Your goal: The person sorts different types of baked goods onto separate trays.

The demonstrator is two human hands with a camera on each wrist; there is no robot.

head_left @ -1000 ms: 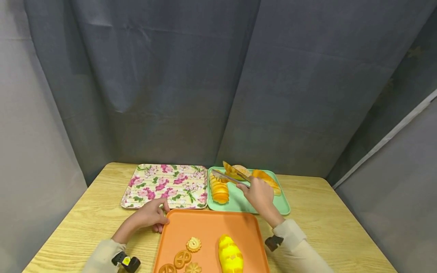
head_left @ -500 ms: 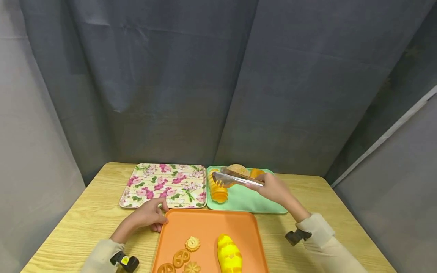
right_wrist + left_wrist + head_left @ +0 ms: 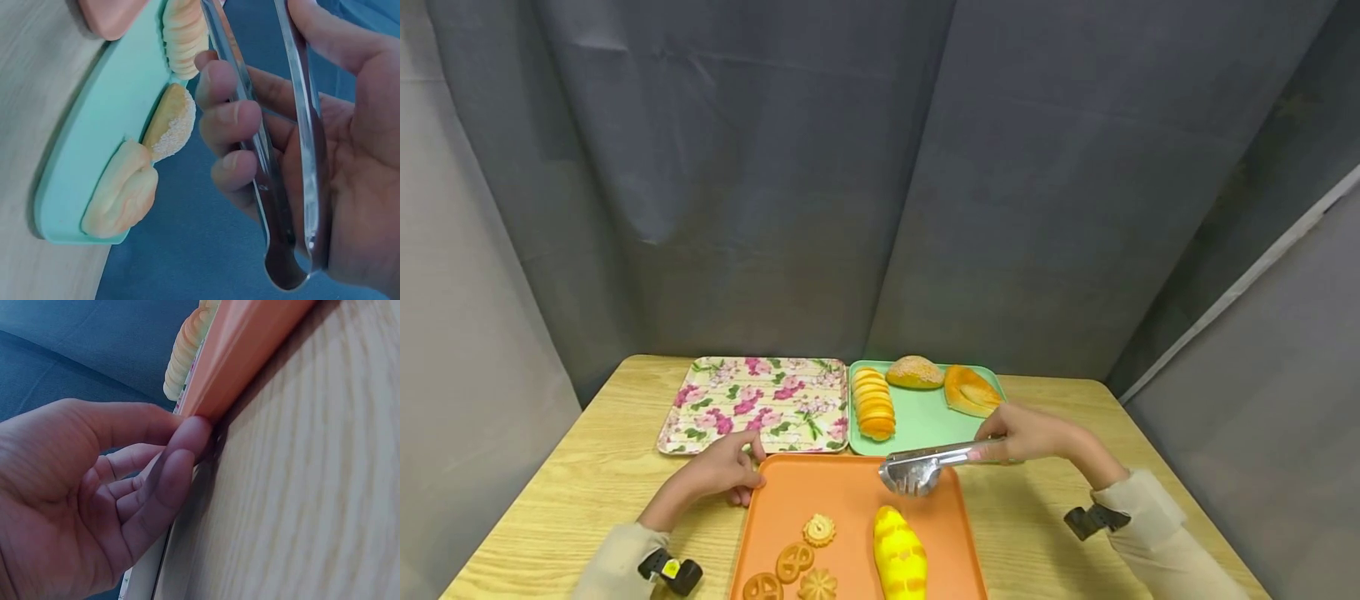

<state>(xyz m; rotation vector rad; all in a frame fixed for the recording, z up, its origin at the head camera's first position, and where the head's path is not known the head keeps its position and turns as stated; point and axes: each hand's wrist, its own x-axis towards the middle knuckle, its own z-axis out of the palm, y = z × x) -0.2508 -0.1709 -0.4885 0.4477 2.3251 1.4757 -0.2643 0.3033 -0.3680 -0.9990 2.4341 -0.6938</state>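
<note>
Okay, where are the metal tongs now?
In the head view, the tongs are in the right hand, extending over the orange tray near its far right corner.

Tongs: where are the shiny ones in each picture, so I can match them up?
Head: the tongs are low, right of centre, in the right hand.
Left wrist: not in it.
Right wrist: right of centre, from the top edge nearly to the bottom.
Shared landmark: the orange tray, at the top in both wrist views.
</note>
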